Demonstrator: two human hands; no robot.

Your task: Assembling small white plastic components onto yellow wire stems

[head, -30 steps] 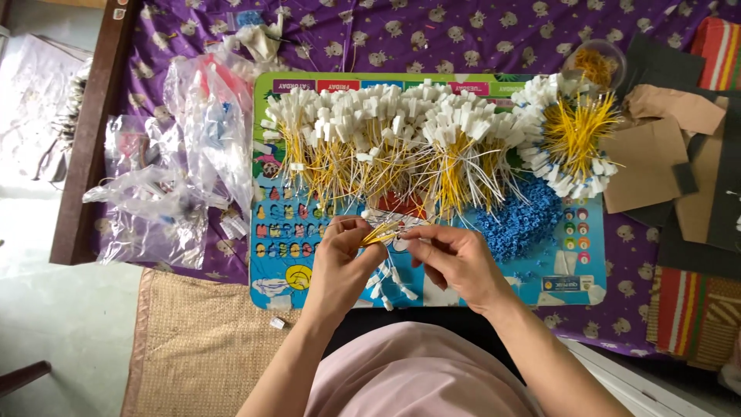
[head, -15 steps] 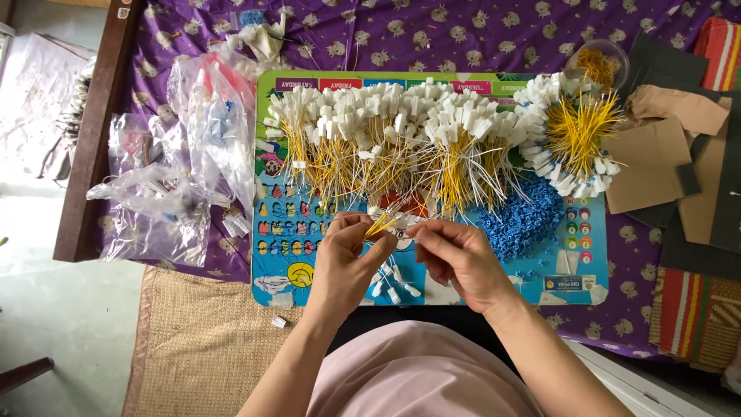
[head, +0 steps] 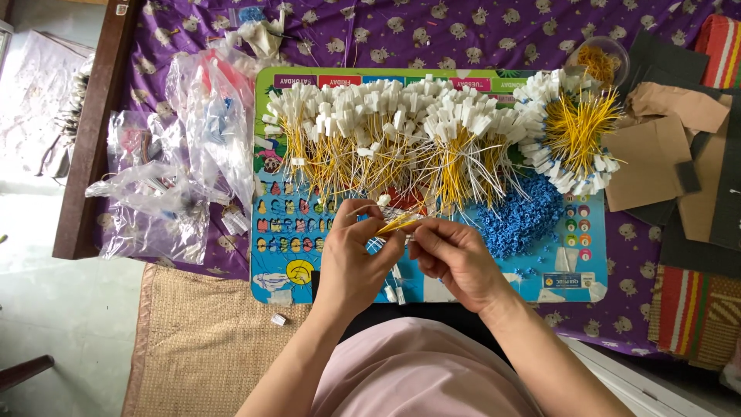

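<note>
Two hands pinch a bundle of yellow ties over a colourful board laid on a purple cloth.

The cloth [head: 463, 31] spreads under everything; the board [head: 278, 232] lies at its centre. Along the board's far edge runs a long heap of yellow ties with white tags [head: 386, 131], and at its far right corner sits a round fan of the same ties [head: 575, 127]. Clear bags [head: 177, 177] pile just left of the board, brown card pieces [head: 656, 154] just right of it. A blue bead pile [head: 521, 220] rests on the board's right part. Over the board's middle, the left hand [head: 351, 262] has its fingers closed on a small yellow bundle [head: 397, 224]; the right hand [head: 455, 259] pinches the same bundle with narrow fingers.
</note>
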